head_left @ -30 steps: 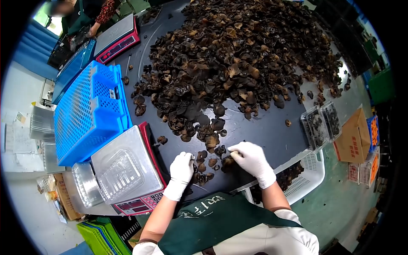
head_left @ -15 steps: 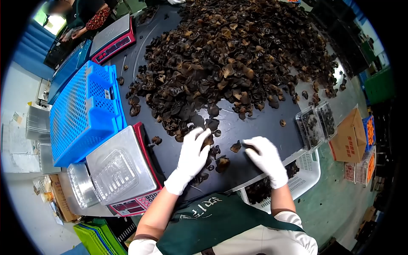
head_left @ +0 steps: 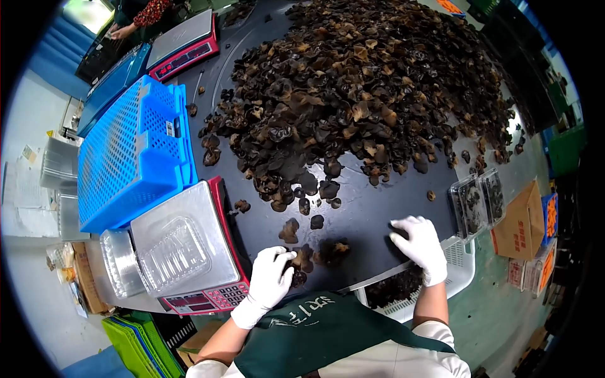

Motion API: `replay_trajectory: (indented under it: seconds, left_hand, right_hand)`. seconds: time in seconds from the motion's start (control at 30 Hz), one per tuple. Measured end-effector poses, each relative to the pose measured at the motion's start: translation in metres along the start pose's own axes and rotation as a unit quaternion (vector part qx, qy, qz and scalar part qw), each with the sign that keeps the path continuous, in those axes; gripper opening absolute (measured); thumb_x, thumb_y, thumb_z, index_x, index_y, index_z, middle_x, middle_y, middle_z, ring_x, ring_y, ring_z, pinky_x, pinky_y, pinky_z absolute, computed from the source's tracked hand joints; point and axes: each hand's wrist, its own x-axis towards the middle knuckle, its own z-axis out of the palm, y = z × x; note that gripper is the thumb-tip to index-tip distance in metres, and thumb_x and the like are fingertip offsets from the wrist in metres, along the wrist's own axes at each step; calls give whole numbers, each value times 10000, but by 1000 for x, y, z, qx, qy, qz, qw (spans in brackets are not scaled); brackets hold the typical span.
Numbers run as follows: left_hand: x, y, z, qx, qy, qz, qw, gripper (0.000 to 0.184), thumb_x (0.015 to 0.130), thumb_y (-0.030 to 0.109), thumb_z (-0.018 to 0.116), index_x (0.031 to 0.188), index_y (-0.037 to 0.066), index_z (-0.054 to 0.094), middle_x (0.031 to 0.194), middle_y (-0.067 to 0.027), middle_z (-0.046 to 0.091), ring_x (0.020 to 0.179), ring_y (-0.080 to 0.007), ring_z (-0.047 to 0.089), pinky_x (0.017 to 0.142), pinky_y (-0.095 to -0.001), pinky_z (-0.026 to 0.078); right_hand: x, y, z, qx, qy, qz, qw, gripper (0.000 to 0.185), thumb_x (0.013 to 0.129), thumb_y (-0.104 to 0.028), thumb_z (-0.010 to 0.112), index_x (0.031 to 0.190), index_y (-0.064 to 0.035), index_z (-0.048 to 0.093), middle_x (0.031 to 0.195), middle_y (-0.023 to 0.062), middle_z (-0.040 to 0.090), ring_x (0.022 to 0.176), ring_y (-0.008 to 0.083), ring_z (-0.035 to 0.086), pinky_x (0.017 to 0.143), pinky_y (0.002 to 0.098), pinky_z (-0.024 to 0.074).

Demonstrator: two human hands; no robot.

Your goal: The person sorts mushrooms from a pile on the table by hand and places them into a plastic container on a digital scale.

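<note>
Fungus lies in a white basket near the spread right hand, the left hand's grip unclear.

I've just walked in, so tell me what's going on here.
A person in a green apron is working at a table with dark, mushroom-like pieces. The left grip is at a few loose ones near the edge; whether it holds any is hard to tell. The right grip is open over bare table, with nothing visible in it. A big pile lies beyond. A clear container rests on a scale at left, and a white crate below the edge holds more pieces.
</note>
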Motion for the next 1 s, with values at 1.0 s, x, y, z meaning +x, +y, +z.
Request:
replay_trajectory:
  seconds: [1.0]
  left_hand:
    - [24, -32, 1, 76, 19, -63, 995, 609, 686, -40, 611, 1276, 22, 471, 1223, -207, 468, 1136, -368, 473, 986, -399, 396]
  right_hand:
    - [24, -125, 123, 29, 29, -338, 940, 401, 695, -121, 664, 1093, -96, 616, 1001, 33, 625, 941, 191, 579, 919, 438, 390]
